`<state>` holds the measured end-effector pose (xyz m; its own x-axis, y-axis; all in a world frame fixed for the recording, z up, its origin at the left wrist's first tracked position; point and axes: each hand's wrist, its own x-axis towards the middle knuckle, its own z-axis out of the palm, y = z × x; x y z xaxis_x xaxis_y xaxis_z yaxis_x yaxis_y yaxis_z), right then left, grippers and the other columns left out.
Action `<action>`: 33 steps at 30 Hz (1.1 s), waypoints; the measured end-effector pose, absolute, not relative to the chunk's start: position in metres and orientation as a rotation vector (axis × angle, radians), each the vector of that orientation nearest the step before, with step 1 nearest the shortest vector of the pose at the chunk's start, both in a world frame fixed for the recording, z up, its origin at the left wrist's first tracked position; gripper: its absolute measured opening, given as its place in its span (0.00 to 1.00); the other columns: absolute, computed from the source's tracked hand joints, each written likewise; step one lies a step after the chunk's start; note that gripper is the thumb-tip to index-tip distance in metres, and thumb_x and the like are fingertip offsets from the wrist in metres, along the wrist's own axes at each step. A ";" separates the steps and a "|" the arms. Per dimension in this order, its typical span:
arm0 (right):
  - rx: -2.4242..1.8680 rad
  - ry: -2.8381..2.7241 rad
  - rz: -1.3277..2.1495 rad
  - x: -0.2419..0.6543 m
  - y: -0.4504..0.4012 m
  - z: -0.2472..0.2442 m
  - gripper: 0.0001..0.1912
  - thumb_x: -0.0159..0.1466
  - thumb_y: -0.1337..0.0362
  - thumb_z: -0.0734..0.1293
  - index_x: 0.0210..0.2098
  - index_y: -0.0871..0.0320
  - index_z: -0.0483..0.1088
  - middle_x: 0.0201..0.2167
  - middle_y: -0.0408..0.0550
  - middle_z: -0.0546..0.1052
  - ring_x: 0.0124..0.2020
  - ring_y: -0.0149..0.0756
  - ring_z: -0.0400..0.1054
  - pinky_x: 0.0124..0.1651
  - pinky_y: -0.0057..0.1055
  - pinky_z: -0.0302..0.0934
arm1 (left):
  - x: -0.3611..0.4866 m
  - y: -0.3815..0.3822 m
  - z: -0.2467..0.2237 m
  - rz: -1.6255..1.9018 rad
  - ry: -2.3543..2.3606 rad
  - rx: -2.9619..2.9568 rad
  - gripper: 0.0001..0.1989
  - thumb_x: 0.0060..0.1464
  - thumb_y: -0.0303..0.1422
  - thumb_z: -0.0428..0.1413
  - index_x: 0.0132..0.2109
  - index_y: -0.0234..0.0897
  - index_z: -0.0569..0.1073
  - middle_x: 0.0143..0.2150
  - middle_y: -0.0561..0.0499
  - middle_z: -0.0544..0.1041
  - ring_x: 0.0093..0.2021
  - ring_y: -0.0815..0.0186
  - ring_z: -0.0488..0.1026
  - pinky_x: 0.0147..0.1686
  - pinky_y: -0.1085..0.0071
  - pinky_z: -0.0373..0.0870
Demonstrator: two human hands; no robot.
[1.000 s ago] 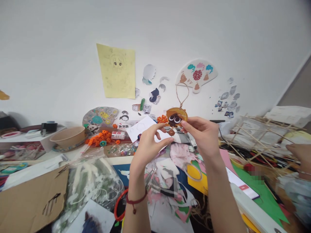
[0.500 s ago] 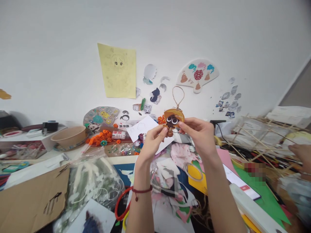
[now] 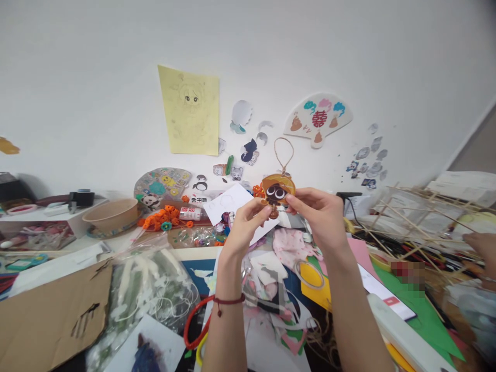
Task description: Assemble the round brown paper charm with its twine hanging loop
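Observation:
Between my two hands is a small flat hanging ornament (image 3: 277,192), amber-brown with a dark big-eyed cartoon figure on it. A loop of thin twine stands up from its top edge. My left hand (image 3: 250,219) pinches the lower left edge between thumb and fingers, and a dark red cord bracelet circles that wrist. At the ornament's right edge, my right hand (image 3: 315,209) grips with thumb and forefinger. Below the hands lie scraps of cut paper and a pink patterned cloth (image 3: 289,244).
A cardboard sheet (image 3: 54,315) and a clear plastic bag (image 3: 151,284) cover the left side. On the right are a phone (image 3: 387,294), green paper (image 3: 430,320) and a thin stick frame (image 3: 411,227), with another person's hand (image 3: 480,245) beside it. Paper cutouts and a fan shape (image 3: 318,121) hang on the wall.
The ornament stays in both hands, nearly still. My left fingers have shifted slightly right along its lower edge. The view has turned a little, so the wall items appear slightly further right.

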<state>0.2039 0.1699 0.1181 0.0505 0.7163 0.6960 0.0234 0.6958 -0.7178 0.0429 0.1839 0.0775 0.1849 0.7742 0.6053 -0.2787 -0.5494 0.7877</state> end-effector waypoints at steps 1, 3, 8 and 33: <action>-0.659 -1.444 0.583 0.204 0.170 0.118 0.07 0.57 0.61 0.76 0.33 0.56 0.81 0.29 0.45 0.81 0.25 0.31 0.72 0.31 0.29 0.68 | 0.043 0.184 0.077 1.515 0.485 1.579 0.13 0.61 0.42 0.56 0.42 0.36 0.73 0.37 0.48 0.75 0.38 0.66 0.72 0.31 0.74 0.63; -0.660 -1.445 0.578 0.204 0.170 0.118 0.07 0.56 0.60 0.77 0.33 0.56 0.81 0.29 0.45 0.82 0.25 0.32 0.72 0.30 0.30 0.69 | 0.042 0.184 0.077 1.515 0.485 1.564 0.13 0.60 0.43 0.57 0.42 0.36 0.73 0.37 0.48 0.76 0.38 0.66 0.72 0.31 0.74 0.63; -0.640 -1.425 0.579 0.204 0.169 0.118 0.08 0.56 0.60 0.77 0.34 0.56 0.80 0.29 0.45 0.81 0.24 0.32 0.72 0.30 0.31 0.68 | 0.042 0.183 0.078 1.550 0.502 1.540 0.15 0.60 0.45 0.56 0.43 0.36 0.72 0.37 0.48 0.77 0.37 0.67 0.73 0.30 0.74 0.65; -0.203 -1.509 1.490 0.153 0.134 0.092 0.17 0.50 0.51 0.79 0.29 0.53 0.72 0.28 0.42 0.69 0.26 0.32 0.62 0.23 0.28 0.60 | -0.045 -0.068 -0.003 1.192 2.420 1.960 0.14 0.67 0.34 0.49 0.35 0.39 0.75 0.30 0.52 0.77 0.31 0.65 0.74 0.32 0.71 0.66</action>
<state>0.1530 0.1339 0.0918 -0.5169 0.6959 0.4986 -0.4897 0.2374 -0.8390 -0.0449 -0.0675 -0.0025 -0.2969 0.7764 0.5559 0.9139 0.0623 0.4011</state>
